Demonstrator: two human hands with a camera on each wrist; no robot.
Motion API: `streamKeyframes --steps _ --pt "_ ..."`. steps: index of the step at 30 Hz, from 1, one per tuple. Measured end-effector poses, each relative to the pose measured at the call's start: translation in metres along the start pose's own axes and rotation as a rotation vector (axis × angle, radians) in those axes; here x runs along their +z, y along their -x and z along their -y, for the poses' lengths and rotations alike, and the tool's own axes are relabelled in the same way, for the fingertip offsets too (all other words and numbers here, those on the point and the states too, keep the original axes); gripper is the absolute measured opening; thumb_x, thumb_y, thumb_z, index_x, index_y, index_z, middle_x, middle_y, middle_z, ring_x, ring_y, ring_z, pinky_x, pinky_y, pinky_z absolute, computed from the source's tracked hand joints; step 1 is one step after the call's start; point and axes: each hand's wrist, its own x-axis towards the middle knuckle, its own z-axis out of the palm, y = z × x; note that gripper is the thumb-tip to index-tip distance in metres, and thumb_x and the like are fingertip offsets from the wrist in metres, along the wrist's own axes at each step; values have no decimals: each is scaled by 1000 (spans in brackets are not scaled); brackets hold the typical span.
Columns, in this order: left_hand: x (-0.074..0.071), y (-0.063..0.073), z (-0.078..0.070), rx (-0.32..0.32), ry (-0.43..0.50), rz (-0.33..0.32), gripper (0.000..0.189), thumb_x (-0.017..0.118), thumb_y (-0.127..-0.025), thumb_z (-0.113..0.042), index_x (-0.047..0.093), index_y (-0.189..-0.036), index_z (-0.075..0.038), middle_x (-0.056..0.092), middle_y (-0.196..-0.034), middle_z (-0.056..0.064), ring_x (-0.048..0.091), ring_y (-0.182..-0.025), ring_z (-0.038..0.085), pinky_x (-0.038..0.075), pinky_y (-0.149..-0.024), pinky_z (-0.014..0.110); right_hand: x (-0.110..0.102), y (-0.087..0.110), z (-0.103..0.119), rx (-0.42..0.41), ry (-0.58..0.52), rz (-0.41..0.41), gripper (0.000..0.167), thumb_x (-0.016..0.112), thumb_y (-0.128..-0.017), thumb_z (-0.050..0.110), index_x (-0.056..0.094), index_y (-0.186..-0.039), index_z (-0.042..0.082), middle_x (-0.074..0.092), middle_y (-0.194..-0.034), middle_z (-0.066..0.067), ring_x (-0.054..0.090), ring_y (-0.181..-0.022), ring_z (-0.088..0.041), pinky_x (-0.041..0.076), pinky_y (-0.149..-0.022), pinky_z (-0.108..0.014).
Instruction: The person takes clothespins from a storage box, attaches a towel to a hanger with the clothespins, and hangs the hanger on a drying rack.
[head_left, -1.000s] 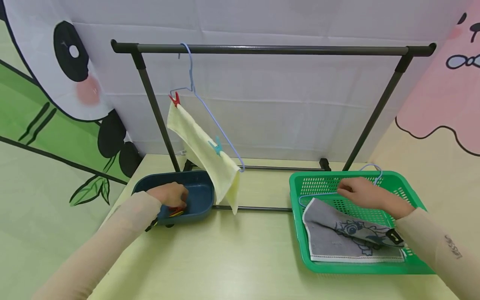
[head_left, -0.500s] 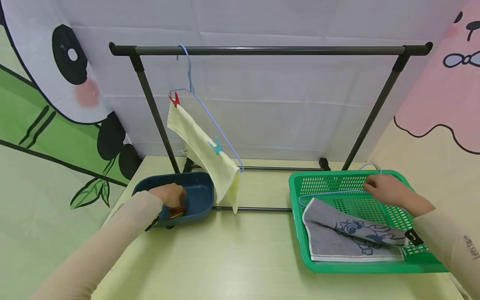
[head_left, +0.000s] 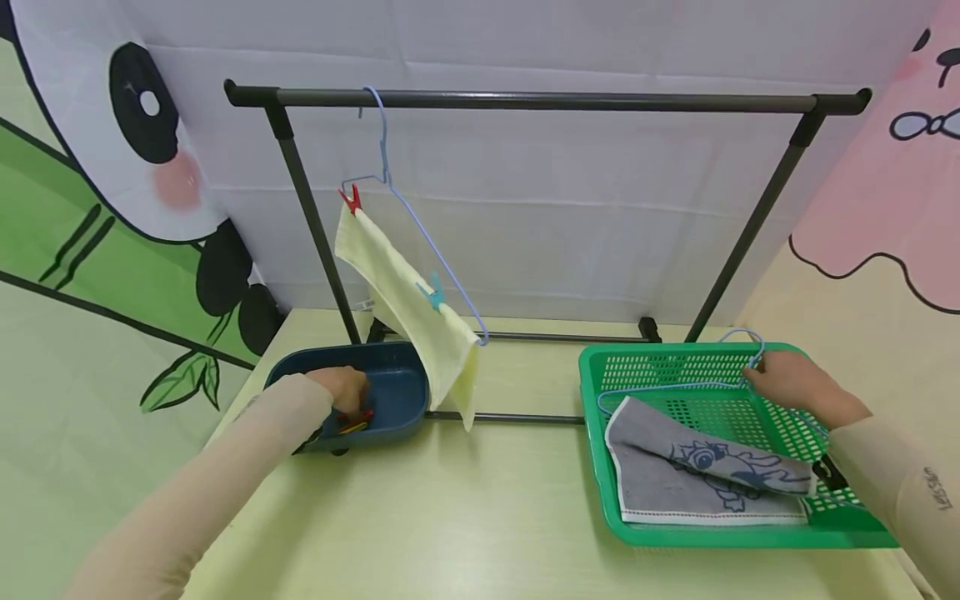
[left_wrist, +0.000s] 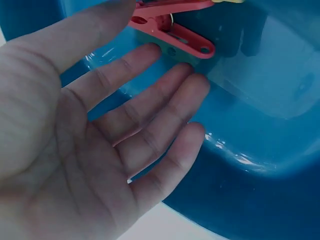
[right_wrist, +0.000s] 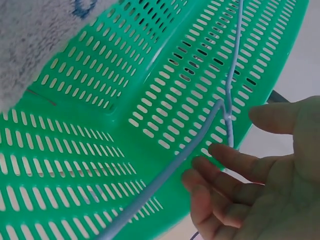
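My left hand (head_left: 343, 388) is down in the dark blue basin (head_left: 405, 375), with loosely bent fingers. In the left wrist view its thumb tip lies at a red clothespin (left_wrist: 172, 30), and no finger closes round it. My right hand (head_left: 802, 387) is at the right side of the green basket (head_left: 588, 417). Its thumb and index finger stand apart on either side of the neck of a blue wire hanger (right_wrist: 229, 120), without a visible grip. A grey towel (head_left: 675, 483) with a dark blue pattern lies folded over in the basket.
A dark metal rack (head_left: 525, 100) spans the table's back. From its bar hangs another blue hanger (head_left: 435, 246), carrying a pale yellow cloth (head_left: 405, 300) held by a red clothespin (head_left: 351, 198) and a turquoise clothespin (head_left: 432, 293). A yellow clothespin (head_left: 354, 427) lies in the basin.
My right hand has moved right across the basket to the hanger's neck. The left hand has stayed in the basin, shifting slightly. The hanging cloth keeps its place.
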Motion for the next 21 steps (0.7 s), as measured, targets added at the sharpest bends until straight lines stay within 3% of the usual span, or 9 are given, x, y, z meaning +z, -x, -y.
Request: streamKeyframes --steps 9,21 --pt "0 -5 -4 1 -7 8 12 74 -78 -13 63 -76 -9 57 -73 3 51 -65 18 43 -57 30 3 -3 -7 22 -8 79 41 42 -98 23 42 -58 14 36 -54 3 33 -48 -12 32 -51 -30" --pt "1 -8 -7 8 -37 28 10 72 -80 -9 63 -76 -9 55 -71 2 49 -64 17 41 -55 28 3 -4 -7 23 -8 190 37 42 -100 25 55 -74 2 42 -63 -2 43 -57 -16 37 -57 -33"
